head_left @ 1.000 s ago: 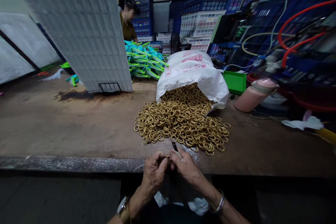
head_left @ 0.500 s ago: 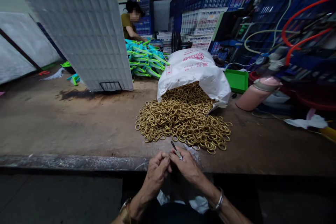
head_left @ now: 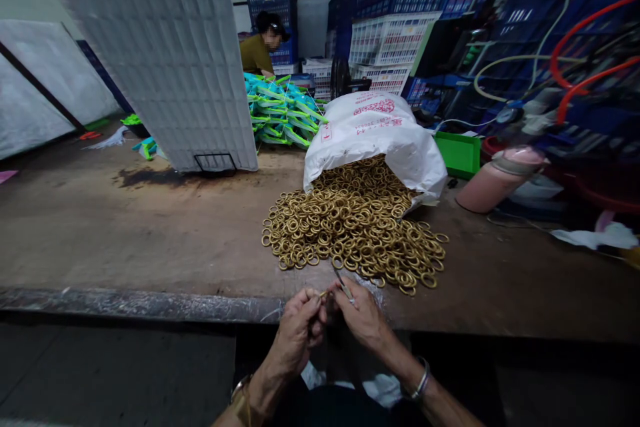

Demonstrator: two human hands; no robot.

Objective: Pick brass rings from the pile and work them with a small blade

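Just over the front edge of the table, my left hand (head_left: 300,323) pinches a small gold ring (head_left: 324,294) between thumb and fingers. Close beside it, my right hand (head_left: 363,317) is closed around a slim tool with a dark pointed tip and pale handle, perhaps a small knife (head_left: 344,285). The right fingertips come up to the ring; whether they touch it I cannot tell. Beyond both hands spreads a heap of gold rings (head_left: 350,230), spilling from the mouth of a white sack (head_left: 370,130) with red print that lies on its side.
A tall white ribbed panel (head_left: 165,60) stands at left. Behind it are green and blue plastic pieces (head_left: 285,110) and a person (head_left: 257,50). Right of the sack are a green tray (head_left: 457,153) and a pink bottle (head_left: 500,177). Stacked crates (head_left: 393,40) fill the back.
My hands have parted slightly, and a gold ring now shows between the fingertips. The tool tip has tilted. The view has shifted a little, and the person behind has leaned lower.
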